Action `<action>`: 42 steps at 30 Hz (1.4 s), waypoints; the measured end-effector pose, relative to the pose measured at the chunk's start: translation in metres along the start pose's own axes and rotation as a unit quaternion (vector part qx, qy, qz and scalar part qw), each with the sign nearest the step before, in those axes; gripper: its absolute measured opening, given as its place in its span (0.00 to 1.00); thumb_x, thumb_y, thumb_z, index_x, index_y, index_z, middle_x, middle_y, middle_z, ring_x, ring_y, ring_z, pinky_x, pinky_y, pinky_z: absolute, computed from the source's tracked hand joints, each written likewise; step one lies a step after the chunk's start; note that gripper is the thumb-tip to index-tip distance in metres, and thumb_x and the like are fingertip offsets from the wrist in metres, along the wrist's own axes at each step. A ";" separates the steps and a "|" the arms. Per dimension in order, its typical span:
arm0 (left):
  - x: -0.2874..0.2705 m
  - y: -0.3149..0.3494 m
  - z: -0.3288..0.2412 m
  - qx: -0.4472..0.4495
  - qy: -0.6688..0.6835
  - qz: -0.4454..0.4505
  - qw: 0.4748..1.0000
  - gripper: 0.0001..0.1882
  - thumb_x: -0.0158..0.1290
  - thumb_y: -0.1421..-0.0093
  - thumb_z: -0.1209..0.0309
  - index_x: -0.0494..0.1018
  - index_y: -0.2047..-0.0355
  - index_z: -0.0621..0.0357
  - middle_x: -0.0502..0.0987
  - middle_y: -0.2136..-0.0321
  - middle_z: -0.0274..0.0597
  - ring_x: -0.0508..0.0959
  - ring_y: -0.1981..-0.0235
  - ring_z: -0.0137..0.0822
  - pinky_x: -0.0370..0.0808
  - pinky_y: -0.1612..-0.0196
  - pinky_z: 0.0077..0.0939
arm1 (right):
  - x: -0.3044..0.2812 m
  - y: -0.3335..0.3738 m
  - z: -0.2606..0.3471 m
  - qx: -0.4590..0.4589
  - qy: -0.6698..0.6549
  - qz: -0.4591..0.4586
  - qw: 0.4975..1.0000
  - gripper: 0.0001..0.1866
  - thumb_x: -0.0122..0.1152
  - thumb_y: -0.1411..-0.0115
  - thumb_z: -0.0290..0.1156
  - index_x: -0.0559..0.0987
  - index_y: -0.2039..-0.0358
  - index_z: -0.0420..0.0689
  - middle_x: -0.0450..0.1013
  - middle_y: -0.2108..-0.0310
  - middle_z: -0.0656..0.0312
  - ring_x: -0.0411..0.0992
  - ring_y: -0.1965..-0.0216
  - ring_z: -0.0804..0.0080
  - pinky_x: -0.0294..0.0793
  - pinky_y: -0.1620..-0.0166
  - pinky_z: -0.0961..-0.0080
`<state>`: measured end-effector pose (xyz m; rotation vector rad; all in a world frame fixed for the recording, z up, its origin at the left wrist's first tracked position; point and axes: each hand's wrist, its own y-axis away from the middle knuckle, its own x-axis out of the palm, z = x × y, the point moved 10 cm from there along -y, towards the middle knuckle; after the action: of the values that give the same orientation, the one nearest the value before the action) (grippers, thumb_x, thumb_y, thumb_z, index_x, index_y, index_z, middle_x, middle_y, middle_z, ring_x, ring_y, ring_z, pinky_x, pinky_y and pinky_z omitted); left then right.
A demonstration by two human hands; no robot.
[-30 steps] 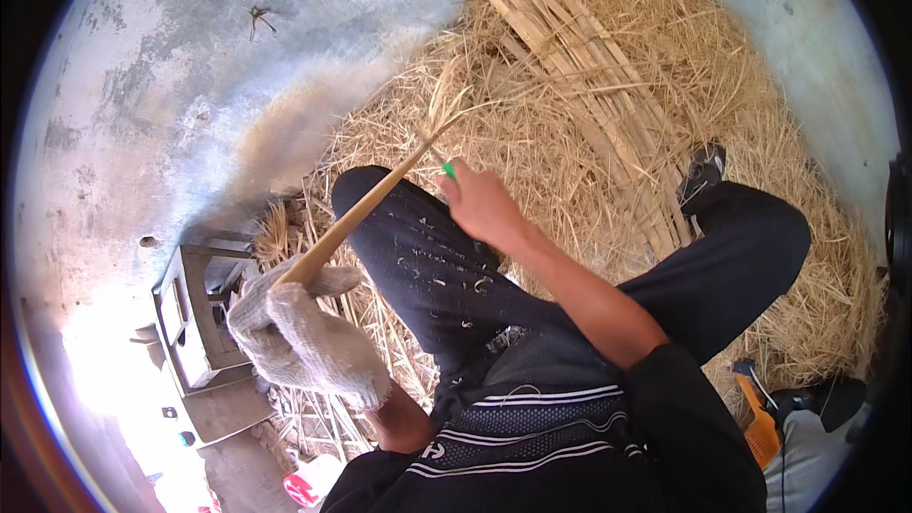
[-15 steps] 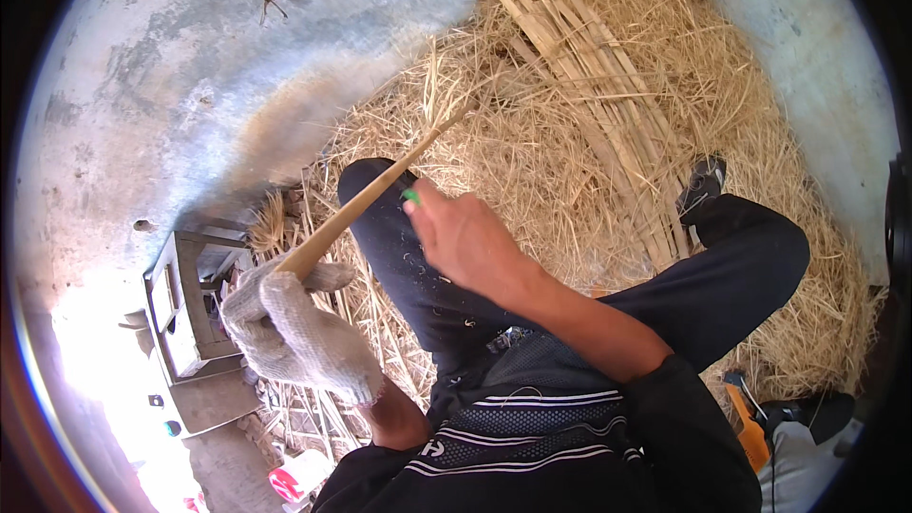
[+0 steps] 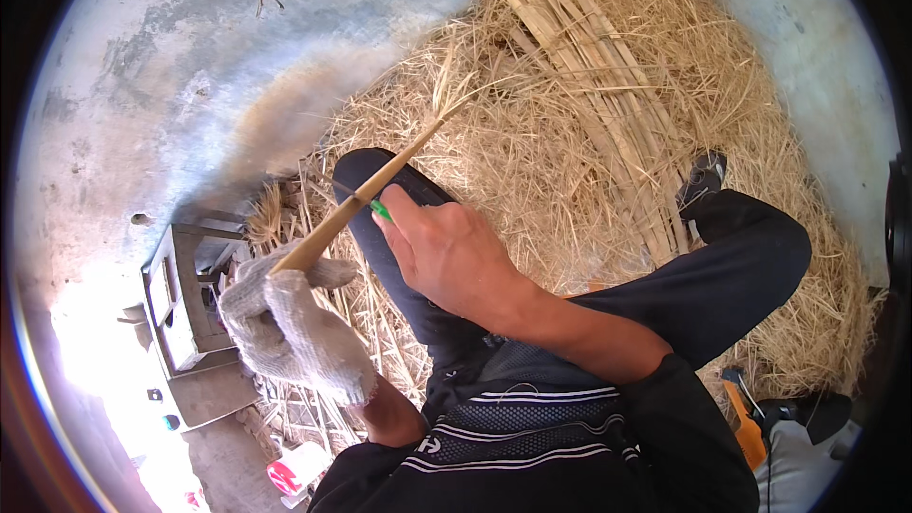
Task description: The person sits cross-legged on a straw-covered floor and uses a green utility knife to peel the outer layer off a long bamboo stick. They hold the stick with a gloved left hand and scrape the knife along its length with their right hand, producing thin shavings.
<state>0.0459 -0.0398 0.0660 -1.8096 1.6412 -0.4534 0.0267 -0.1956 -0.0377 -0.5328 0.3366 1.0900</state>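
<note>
My left hand (image 3: 306, 337), in a pale knitted work glove, is closed round the lower end of a tan bamboo strip (image 3: 401, 160). The strip slants up and to the right over my left knee, and its far end frays into thin curled shavings (image 3: 448, 95). My bare right hand (image 3: 458, 255) grips a small knife by its green handle (image 3: 381, 210). The knife's narrow dark blade crosses the strip about midway and pokes out past its left side. Most of the handle is hidden inside my fingers.
Straw-like shavings (image 3: 532, 180) cover the floor ahead. A bundle of flat bamboo strips (image 3: 608, 85) lies on them. To the left stand a grey wall (image 3: 190, 85) and a small wooden frame (image 3: 195, 294); a red-and-white container (image 3: 296, 470) sits lower left. An orange tool (image 3: 746, 423) lies lower right.
My right hand has shifted slightly left and down, bringing the knife blade across the strip. A fuller tuft of shavings shows at the far end. My left hand stays nearly still.
</note>
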 end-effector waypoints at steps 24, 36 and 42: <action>0.002 -0.006 0.000 0.051 0.067 0.045 0.995 0.06 0.50 0.34 0.75 0.70 0.65 0.67 0.78 0.72 0.53 0.77 0.83 0.35 0.76 0.75 0.23 | -0.003 -0.001 -0.009 -0.009 0.003 -0.022 1.000 0.13 0.53 0.32 0.35 0.73 0.57 0.37 0.71 0.86 0.45 0.73 0.82 0.43 0.73 0.76 0.52; 0.003 0.002 -0.006 0.006 0.063 0.021 0.998 0.06 0.52 0.34 0.76 0.71 0.65 0.68 0.78 0.69 0.50 0.77 0.78 0.32 0.75 0.70 0.23 | -0.005 0.001 -0.013 0.022 0.029 0.000 0.999 0.12 0.51 0.31 0.35 0.73 0.58 0.38 0.71 0.85 0.43 0.76 0.79 0.41 0.75 0.77 0.49; 0.013 -0.001 -0.012 0.012 0.076 0.062 0.995 0.05 0.51 0.34 0.76 0.71 0.63 0.68 0.78 0.72 0.50 0.77 0.78 0.33 0.76 0.71 0.24 | 0.001 -0.014 -0.099 0.049 0.125 -0.047 0.990 0.14 0.50 0.31 0.36 0.74 0.58 0.36 0.73 0.82 0.39 0.76 0.78 0.38 0.76 0.74 0.48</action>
<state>0.0416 -0.0553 0.0733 -1.6804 1.8304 -0.5638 0.0399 -0.2557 -0.1172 -0.5927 0.5750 0.9122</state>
